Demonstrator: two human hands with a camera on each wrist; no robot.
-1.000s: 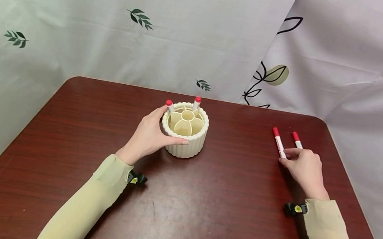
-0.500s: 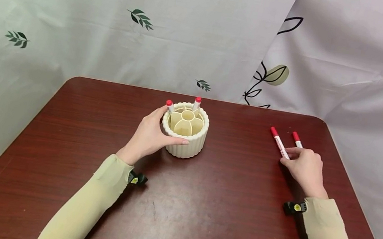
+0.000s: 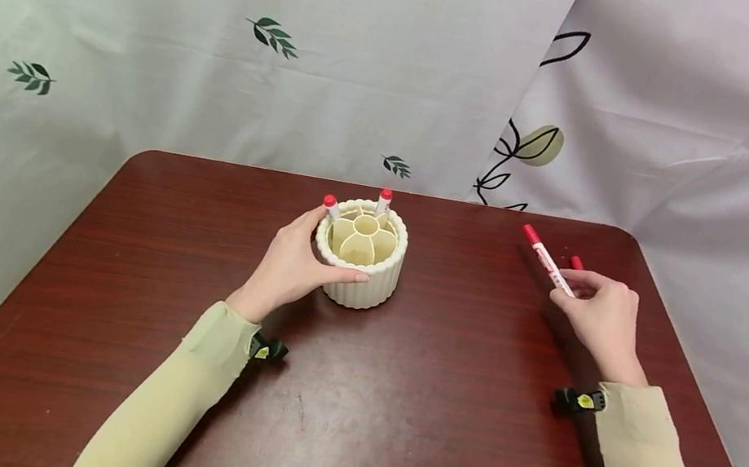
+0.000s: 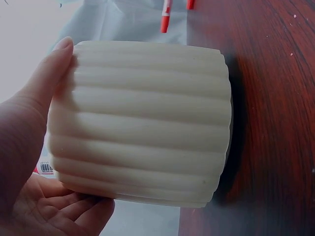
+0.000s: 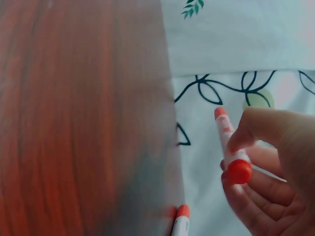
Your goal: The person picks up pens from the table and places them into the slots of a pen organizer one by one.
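— Since a second ago the right hand (image 3: 601,309) has lifted one red-capped marker (image 3: 547,260) off the counter (image 3: 434,409); its far end now tilts up and away, pinched between thumb and fingertips. A second marker (image 3: 576,262) lies flat just behind it.

— And the other hand?

— Left hand (image 3: 291,265) hasn't shifted: thumb and fingers curl round the ribbed side of the cream holder (image 3: 360,264), which stands upright at mid-counter with two markers (image 3: 383,203) poking out of its far compartments.

— How would you handle this well?

— I'd judge the pinch sits near one end of the marker, so it could swing. Keeping the grip firm, turning the marker upright before it nears the rim, and aiming for a free compartment while the left hand steadies the holder should avoid knocking it.
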